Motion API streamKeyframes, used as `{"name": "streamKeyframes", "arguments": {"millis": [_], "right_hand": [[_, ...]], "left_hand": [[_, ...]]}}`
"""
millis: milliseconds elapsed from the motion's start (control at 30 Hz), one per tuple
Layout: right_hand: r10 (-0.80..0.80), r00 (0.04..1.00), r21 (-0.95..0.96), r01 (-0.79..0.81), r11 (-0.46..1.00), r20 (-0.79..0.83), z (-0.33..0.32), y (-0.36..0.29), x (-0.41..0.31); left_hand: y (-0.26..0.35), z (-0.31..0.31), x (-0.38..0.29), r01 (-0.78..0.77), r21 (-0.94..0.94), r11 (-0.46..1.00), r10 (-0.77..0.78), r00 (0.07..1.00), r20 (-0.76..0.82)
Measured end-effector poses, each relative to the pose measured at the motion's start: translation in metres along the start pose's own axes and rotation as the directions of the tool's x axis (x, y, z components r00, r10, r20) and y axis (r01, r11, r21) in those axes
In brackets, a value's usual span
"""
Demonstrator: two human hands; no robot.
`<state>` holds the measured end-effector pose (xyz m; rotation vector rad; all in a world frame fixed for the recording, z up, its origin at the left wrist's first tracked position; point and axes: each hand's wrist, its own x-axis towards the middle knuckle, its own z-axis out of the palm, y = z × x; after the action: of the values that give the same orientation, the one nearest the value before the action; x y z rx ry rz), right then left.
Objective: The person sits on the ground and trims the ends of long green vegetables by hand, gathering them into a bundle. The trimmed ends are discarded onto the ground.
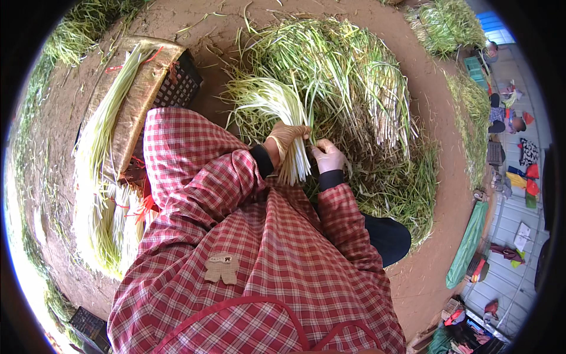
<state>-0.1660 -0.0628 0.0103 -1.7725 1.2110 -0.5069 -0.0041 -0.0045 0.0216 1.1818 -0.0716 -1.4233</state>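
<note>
My left hand [285, 137], in a thin glove, grips a bundle of pale peeled shoots [289, 110]. Their white ends point down toward my lap, and the leafy tops fan out to the upper left. Just right of the bundle is my gloved right hand [328, 155], its thumb and fingertips pinched together at the foot of a green stalk [311, 113]. Beyond both hands spreads a large heap of unpeeled green shoots [327, 57], with brownish husks around many of the stems. Stripped leaves [398, 190] lie beside my right sleeve.
At my left, a cloth-covered plastic crate [137, 93] carries long pale shoots [110, 110]. Several bundles with red ties [126, 208] lie below it. More green heaps [446, 28] rest on the earth floor [455, 186]. People [508, 119] sit by the far wall, near a green tarp roll [468, 243].
</note>
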Motion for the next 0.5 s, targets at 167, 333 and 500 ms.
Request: {"name": "streamKeyframes", "arguments": {"millis": [167,333,500], "right_hand": [[0.282,0.951,0.516,-0.307,0.799,0.130,0.009,-0.006,0.012],[0.146,0.989,0.588,-0.123,0.799,0.008,0.006,0.005,0.017],[0.028,0.996,0.093,-0.020,0.995,-0.083,-0.060,0.021,0.019]], "left_hand": [[-0.003,0.000,0.003,0.022,0.016,1.000,-0.021,1.000,-0.018],[0.009,-0.001,0.008,-0.108,-0.131,0.985,0.099,0.992,-0.072],[0.036,-0.012,0.020,-0.202,-0.257,0.945,0.181,0.978,-0.104]]}}
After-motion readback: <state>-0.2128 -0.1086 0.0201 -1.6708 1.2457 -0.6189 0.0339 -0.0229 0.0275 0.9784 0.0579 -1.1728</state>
